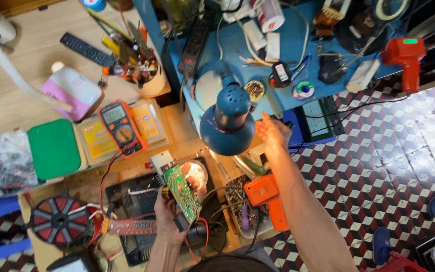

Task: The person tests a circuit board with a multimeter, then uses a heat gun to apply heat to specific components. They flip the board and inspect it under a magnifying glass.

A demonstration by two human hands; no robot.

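My left hand (169, 214) grips a green circuit board (183, 189) with wires trailing from it, held up over an opened black appliance housing (132, 201). My right hand (273, 132) is raised with fingers spread, right beside the blue shade of a desk lamp (227, 123), holding nothing. The lamp shines down on the board. An orange and black multimeter (120, 128) lies on yellow boxes to the left, its red lead running toward the housing.
An orange power tool (267, 199) lies by a tray of screws (237, 199). A fan-like rotor (59, 220), green lid (54, 148), tool cup (142, 70), remote (86, 49) and power strip (195, 43) crowd the wooden bench. The blue shelf holds solder, a red glue-gun-like tool (406, 53); patterned floor right.
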